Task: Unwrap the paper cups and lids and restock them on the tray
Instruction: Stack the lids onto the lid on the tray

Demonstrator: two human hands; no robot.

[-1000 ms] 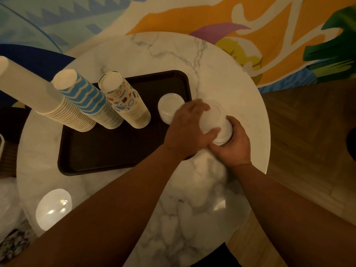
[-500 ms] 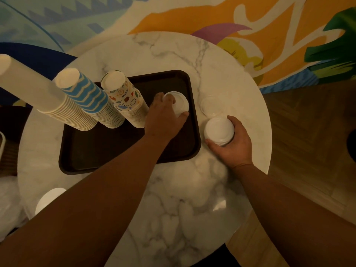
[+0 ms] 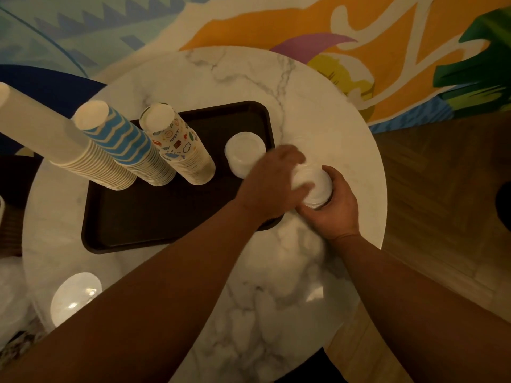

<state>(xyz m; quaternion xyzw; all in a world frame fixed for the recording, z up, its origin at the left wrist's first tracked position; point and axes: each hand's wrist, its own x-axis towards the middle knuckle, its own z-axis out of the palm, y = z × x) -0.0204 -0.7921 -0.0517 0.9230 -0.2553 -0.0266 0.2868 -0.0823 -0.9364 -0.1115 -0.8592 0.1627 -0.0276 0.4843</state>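
Observation:
A dark brown tray (image 3: 154, 217) lies on the round marble table (image 3: 249, 87). Three tall cup stacks stand on its left part: plain white (image 3: 55, 142), blue wavy (image 3: 121, 142) and cartoon-printed (image 3: 179, 145). A short pile of white lids (image 3: 243, 150) sits on the tray's right end. Just right of the tray, my right hand (image 3: 331, 208) grips a stack of white lids (image 3: 315, 186) from the side. My left hand (image 3: 273, 181), blurred, is on top of that stack with its fingers around the upper lids.
A white lid or plate (image 3: 74, 297) catches light at the table's lower left edge. Crumpled clear plastic wrap (image 3: 11, 288) hangs off the left side. Wooden floor (image 3: 442, 203) lies to the right, a painted mural behind the table.
My left hand came back from the lid pile on the tray to the stack held by my right hand. The right hand stayed in place.

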